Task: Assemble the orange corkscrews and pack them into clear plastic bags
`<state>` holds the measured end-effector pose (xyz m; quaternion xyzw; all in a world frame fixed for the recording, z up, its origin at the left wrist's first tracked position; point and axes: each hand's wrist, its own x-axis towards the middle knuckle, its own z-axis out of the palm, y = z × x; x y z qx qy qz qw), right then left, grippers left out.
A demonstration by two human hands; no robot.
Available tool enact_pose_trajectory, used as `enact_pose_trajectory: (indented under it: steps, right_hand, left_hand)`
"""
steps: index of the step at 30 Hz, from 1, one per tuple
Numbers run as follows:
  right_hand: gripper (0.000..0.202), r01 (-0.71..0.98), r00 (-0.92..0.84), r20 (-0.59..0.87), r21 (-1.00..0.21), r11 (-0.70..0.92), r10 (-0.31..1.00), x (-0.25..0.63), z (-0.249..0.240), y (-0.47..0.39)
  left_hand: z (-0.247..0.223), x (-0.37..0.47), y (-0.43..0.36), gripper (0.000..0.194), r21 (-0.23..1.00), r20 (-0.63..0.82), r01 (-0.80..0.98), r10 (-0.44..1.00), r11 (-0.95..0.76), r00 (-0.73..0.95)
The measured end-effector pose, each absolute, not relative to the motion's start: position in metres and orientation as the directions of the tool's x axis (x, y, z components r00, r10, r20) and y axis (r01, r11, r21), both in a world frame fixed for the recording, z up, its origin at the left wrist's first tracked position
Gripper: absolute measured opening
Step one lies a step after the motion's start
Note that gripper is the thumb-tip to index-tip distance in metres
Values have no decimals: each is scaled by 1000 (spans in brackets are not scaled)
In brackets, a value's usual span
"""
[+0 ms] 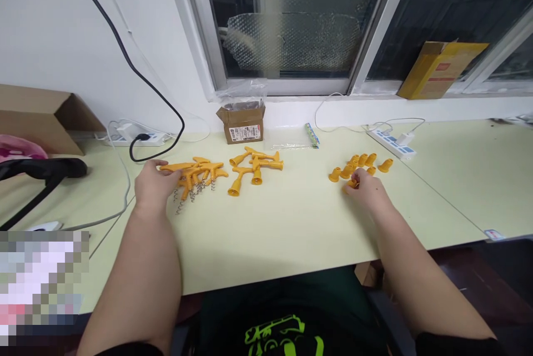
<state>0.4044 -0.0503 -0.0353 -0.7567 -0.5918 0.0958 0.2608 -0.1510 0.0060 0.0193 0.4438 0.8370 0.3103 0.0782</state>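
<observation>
At the left of the table lies a pile of corkscrews (211, 169) with yellow T-shaped handles and bare metal spirals. My left hand (155, 185) is at the pile's left side, its thumb and fingers closed about the handle end of one corkscrew (177, 167). To the right, my right hand (370, 194) pinches a small yellow bell-shaped sleeve (352, 183), partly hidden by the fingers. Several more loose yellow sleeves (334, 174) stand or lie just beyond it. Between the hands lie several corkscrews with sleeves fitted (235, 182), their spirals covered.
Behind the corkscrews stand an open cardboard box (245, 125) and a clear plastic bag (287, 138). Power strips lie at the back left (144, 136) and back right (391, 142). A black cable (156, 89) hangs down at the left, near a black stand (62, 170).
</observation>
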Motion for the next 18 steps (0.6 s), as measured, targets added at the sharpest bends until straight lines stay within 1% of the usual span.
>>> enact_pose_trajectory:
  steps: [2, 5, 7, 8, 9, 11, 13, 15, 18]
  right_hand:
    - [25, 869, 292, 189, -462, -177, 938, 404, -37, -54]
    - [36, 888, 320, 289, -424, -179, 902, 397, -30, -58]
    - [34, 896, 309, 364, -422, -140, 879, 387, -21, -60]
    - [30, 903, 263, 394, -421, -82, 881, 380, -17, -60]
    - [25, 910, 182, 415, -416, 8, 892, 372, -13, -59]
    - [18, 883, -96, 403, -387, 264, 910, 351, -8, -57]
    - [23, 800, -352, 334, -378, 466, 874, 328, -7, -51]
    - [34, 733, -492, 271, -384, 562, 827, 305, -12, -41]
    - [57, 696, -561, 231, -388, 604, 795, 275, -24, -20]
  left_hand:
    - [19, -154, 8, 57, 533, 111, 709, 793, 462, -599]
    - [16, -154, 9, 58, 512, 82, 713, 798, 480, -596]
    - [13, -153, 9, 59, 508, 89, 714, 795, 482, -600]
    - [12, -152, 9, 59, 504, 91, 715, 794, 484, -602]
    - [11, -152, 9, 60, 501, 90, 716, 793, 487, -602]
    - [10, -153, 10, 62, 496, 77, 716, 796, 492, -600]
    - [10, -154, 11, 64, 480, 53, 717, 799, 506, -599]
    - [10, -155, 12, 66, 449, 32, 725, 801, 523, -597]
    - [11, -156, 13, 64, 419, 14, 737, 808, 530, -589]
